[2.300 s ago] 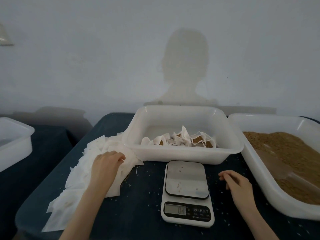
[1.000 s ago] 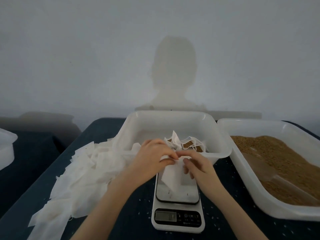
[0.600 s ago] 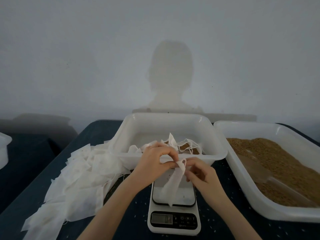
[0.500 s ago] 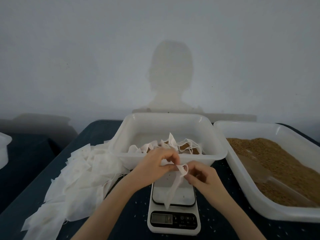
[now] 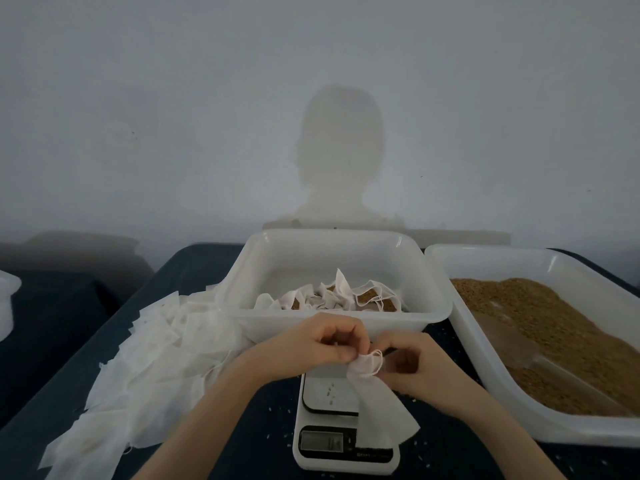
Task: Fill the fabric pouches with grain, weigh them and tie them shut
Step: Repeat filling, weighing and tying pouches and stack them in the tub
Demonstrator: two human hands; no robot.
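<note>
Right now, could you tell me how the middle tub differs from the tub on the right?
The middle tub holds filled white fabric pouches, while the right tub holds loose brown grain. The middle tub sits directly behind the scale; the right tub lies beside it and runs closer to the person. The right tub also has a clear scoop in the grain; the middle one shows none. Both are white translucent plastic with rounded rims.

i have a single wide-angle view from the head, facing forward and slightly down across the dark table point(image 5: 242, 441) toward a pale wall point(image 5: 173, 116). it sits close: both forearms enter from the bottom edge, and the kitchen scale point(image 5: 332, 441) lies just beneath the lens.
</note>
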